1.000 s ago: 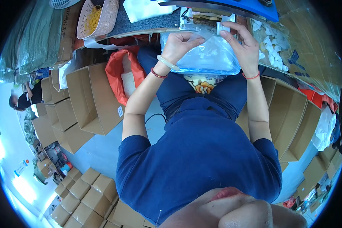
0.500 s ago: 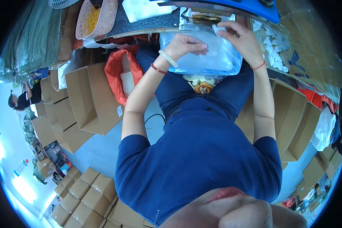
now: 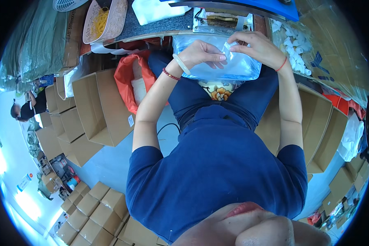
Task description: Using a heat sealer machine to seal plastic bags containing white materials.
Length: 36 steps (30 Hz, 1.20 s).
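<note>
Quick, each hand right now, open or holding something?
Left hand: partly curled; cannot tell whether it holds anything.
Right hand: closed, pinching a small white piece.

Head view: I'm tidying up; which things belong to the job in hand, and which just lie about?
Belonging, apparently:
- white piece, in the right hand
- clear plastic, beneath it and the left hand

Lying about, apparently:
- yellow bands
- red bag
- cartons

Just behind the left hand [image 3: 206, 55] is a smooth, pale bangle [image 3: 181, 64]; farther from that hand, a dark red beaded bracelet [image 3: 171, 74]. A thin red cord [image 3: 281, 64] sits just behind the right hand [image 3: 256, 47]. Well back from both hands, the navy shirt [image 3: 217, 164] has short sleeves [image 3: 145, 160]; the trousers [image 3: 260, 94] are dark blue.
</note>
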Each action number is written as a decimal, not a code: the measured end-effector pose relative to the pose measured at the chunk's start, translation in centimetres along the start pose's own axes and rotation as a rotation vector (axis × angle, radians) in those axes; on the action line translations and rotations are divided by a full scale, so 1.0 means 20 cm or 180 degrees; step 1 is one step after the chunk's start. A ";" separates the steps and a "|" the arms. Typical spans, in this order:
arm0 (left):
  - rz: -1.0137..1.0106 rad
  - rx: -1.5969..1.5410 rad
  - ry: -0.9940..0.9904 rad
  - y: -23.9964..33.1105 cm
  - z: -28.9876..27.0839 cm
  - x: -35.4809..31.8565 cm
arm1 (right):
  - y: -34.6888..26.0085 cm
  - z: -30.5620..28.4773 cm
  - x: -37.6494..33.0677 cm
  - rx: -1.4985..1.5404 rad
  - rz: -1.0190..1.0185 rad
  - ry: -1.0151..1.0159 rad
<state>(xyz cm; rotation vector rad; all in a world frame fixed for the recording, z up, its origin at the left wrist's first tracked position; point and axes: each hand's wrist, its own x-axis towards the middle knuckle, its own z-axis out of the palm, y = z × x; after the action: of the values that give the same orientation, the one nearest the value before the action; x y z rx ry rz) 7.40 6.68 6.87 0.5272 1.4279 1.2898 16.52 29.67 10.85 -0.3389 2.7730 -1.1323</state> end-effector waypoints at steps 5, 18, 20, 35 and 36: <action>0.0059 -0.1272 0.0040 -0.02 -0.03 0.12 | -0.06 0.00 -0.02 0.0601 0.0685 0.1604; 0.0307 0.0443 0.1103 0.01 -0.24 0.17 | 0.37 0.07 -0.45 -0.1451 0.1732 0.1544; 0.1216 0.1015 0.2820 0.03 -0.45 0.12 | 0.41 0.07 -0.42 -0.1198 0.1744 0.2107; 0.2521 0.4103 0.4318 0.01 -0.73 0.08 | 0.40 0.09 -0.30 -0.1107 0.1682 0.2698; 0.2657 0.3888 0.3891 0.02 -0.70 0.08 | 0.39 0.09 -0.29 -0.1248 0.1625 0.2781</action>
<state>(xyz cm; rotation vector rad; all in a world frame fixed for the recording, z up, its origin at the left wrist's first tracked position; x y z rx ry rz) -5.69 2.42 4.10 1.3548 3.3057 1.2206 21.33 35.38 4.21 1.0261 3.4473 -0.6856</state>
